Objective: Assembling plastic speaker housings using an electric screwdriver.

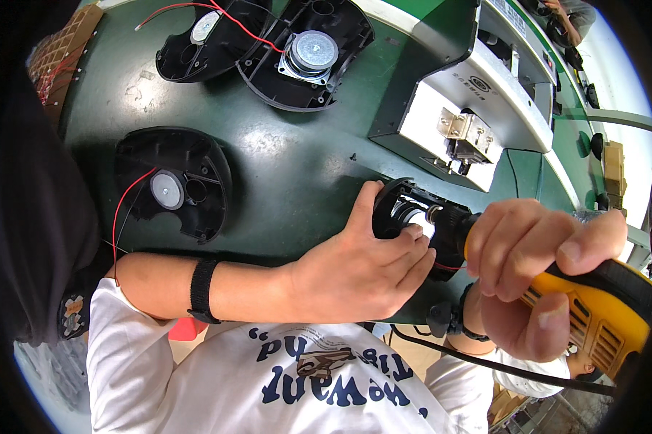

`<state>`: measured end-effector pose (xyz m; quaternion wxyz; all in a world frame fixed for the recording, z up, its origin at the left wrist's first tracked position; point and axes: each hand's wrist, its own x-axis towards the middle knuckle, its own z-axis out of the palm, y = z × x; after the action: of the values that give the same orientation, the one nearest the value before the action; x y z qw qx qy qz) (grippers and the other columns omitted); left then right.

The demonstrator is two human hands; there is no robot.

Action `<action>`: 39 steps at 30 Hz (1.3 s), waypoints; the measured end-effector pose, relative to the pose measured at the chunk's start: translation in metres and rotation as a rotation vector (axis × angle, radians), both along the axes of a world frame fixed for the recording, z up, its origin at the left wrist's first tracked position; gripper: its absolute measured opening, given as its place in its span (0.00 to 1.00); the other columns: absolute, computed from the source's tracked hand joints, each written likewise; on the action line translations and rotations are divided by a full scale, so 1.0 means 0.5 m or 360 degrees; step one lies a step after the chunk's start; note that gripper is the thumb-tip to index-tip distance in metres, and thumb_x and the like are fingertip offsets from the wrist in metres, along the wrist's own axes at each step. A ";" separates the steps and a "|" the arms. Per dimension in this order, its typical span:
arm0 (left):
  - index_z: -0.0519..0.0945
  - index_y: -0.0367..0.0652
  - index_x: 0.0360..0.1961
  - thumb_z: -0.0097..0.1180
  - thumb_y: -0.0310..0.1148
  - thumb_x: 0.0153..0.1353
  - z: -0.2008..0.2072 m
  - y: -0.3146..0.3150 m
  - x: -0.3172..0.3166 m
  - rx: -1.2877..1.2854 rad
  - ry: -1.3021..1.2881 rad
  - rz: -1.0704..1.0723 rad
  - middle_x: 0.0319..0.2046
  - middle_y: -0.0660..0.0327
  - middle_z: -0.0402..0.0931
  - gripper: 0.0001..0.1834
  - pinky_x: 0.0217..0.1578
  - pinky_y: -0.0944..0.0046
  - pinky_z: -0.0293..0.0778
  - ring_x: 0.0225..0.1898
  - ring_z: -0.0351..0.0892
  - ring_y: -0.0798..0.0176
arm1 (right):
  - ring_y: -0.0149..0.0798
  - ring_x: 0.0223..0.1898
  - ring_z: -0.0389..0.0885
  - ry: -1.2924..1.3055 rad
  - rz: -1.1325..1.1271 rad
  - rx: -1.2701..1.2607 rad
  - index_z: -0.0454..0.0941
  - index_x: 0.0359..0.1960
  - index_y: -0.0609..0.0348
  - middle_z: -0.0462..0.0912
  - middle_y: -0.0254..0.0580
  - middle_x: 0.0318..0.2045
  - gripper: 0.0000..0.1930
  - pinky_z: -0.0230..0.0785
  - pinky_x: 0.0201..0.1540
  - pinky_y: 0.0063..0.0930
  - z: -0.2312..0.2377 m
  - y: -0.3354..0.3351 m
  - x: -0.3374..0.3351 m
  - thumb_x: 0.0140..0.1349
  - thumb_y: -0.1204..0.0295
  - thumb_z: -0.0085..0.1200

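Note:
My left hand (pixel 362 271) grips a black plastic speaker housing (pixel 385 217) on the green table, its fingers over the edge and beside the round silver speaker (pixel 417 217) inside. Wrapped in my right hand (pixel 521 257) is a yellow and black electric screwdriver (pixel 601 311), lying nearly level. Its black nose points left, with the tip at the housing right beside the speaker. Whether the tip sits on a screw is too small to tell. A red wire shows at the housing's lower right edge.
Beyond the work stands a grey metal box-shaped machine (pixel 471 69) with a small metal bracket (pixel 467 134). More black housings with speakers and red wires lie at left (pixel 210 173) and at the back (pixel 257 83). A cable hangs below the screwdriver. A cardboard box (pixel 65 54) stands far left.

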<state>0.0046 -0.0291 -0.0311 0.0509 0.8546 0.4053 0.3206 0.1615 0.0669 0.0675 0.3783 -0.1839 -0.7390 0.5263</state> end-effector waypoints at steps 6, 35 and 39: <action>0.87 0.36 0.43 0.57 0.38 0.58 0.002 0.002 -0.003 0.0018 0.0019 -0.0008 0.39 0.54 0.84 0.18 0.52 0.19 0.70 0.48 0.80 0.60 | 0.30 0.19 0.74 -0.0022 -0.0033 0.0000 0.64 0.50 0.51 0.75 0.32 0.22 0.15 0.69 0.25 0.26 0.001 -0.001 -0.018 0.71 0.65 0.55; 0.85 0.47 0.42 0.67 0.32 0.55 -0.012 0.020 -0.020 -0.0027 -0.0031 -0.0019 0.51 0.63 0.83 0.12 0.50 0.42 0.67 0.55 0.81 0.63 | 0.29 0.25 0.65 0.0351 0.0023 0.0346 0.70 0.61 0.54 0.68 0.31 0.26 0.19 0.61 0.34 0.30 0.045 0.051 0.028 0.75 0.60 0.43; 0.85 0.47 0.42 0.66 0.32 0.56 -0.005 0.020 -0.024 -0.0083 -0.0028 -0.0050 0.52 0.63 0.84 0.11 0.49 0.43 0.67 0.55 0.81 0.63 | 0.30 0.25 0.65 0.0386 0.0049 0.0316 0.72 0.60 0.54 0.69 0.32 0.27 0.17 0.61 0.34 0.32 0.037 0.063 0.032 0.77 0.62 0.40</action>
<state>-0.0075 -0.0190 -0.0337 0.0818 0.8564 0.3996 0.3165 0.1775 0.0982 0.0857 0.4732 -0.0693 -0.7389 0.4746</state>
